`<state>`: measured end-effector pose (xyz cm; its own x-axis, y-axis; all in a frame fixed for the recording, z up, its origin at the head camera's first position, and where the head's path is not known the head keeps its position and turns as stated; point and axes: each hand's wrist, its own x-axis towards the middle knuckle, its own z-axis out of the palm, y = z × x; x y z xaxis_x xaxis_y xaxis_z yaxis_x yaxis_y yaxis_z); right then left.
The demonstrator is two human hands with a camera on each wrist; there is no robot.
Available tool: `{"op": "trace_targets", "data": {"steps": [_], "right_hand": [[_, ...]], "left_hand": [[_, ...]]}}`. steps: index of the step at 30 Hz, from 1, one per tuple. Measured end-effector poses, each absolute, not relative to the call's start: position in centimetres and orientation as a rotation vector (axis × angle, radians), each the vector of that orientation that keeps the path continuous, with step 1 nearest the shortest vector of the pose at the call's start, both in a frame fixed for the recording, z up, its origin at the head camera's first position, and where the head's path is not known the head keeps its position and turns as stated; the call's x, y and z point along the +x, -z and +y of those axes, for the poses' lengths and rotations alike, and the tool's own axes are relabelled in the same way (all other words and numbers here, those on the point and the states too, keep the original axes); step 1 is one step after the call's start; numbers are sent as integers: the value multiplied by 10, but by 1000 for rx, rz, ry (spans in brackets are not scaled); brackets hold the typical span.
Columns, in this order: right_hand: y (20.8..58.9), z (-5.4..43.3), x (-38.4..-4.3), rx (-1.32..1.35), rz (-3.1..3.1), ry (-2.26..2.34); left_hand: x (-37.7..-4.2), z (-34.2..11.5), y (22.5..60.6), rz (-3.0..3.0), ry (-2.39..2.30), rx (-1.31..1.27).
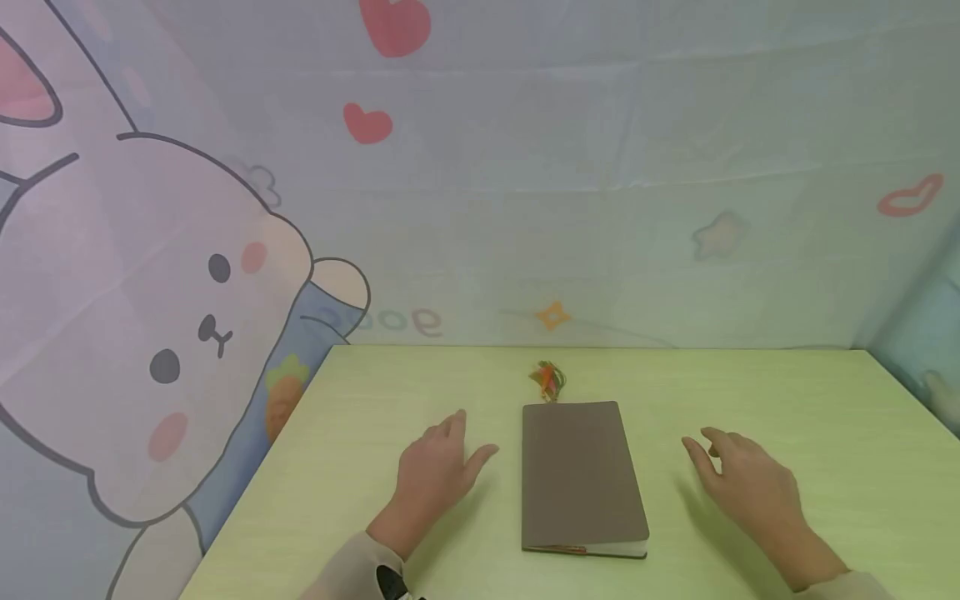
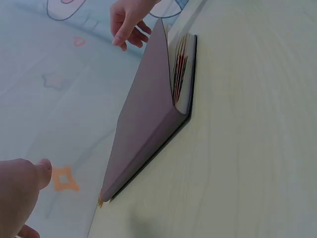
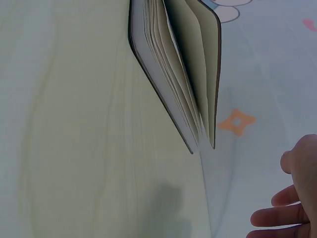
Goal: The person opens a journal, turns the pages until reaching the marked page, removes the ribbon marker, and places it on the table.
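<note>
A brown-covered notebook [image 1: 581, 475] lies on the table between my two hands. Its cover stands slightly raised off the pages, which show in the right wrist view as a fanned stack [image 3: 166, 54]. A tassel [image 1: 549, 380] of orange and green threads sticks out past its far edge. To the left of the notebook my left hand [image 1: 435, 475] hovers with fingers extended and thumb spread, holding nothing. On the other side my right hand [image 1: 750, 487] is held above the table, fingers relaxed and loosely bent, also holding nothing. Both hands are apart from the notebook.
The pale yellow-green table [image 1: 840, 408] ends at a backdrop cloth [image 1: 525, 217] printed with hearts, stars and a large rabbit [image 1: 112, 317] on the left. Another stretch of cloth [image 1: 922, 333] borders the table's right side.
</note>
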<state>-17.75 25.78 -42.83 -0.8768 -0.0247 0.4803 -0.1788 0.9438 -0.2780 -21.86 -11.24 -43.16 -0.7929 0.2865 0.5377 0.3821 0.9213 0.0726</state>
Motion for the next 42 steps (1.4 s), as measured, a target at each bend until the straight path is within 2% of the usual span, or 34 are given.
{"op": "trace_targets", "data": {"steps": [10,28,42], "right_hand": [[429,238,-177,190,-2703,-565],[444,211,-182,306,-2806,-754],[446,199,-182,299,-2808,-753]], "left_hand": [[-208,-99,437,-2401,272,-593],[-200,-93,443,-2406,282,-603],[-199,-90,448,-2388,279,-622]]}}
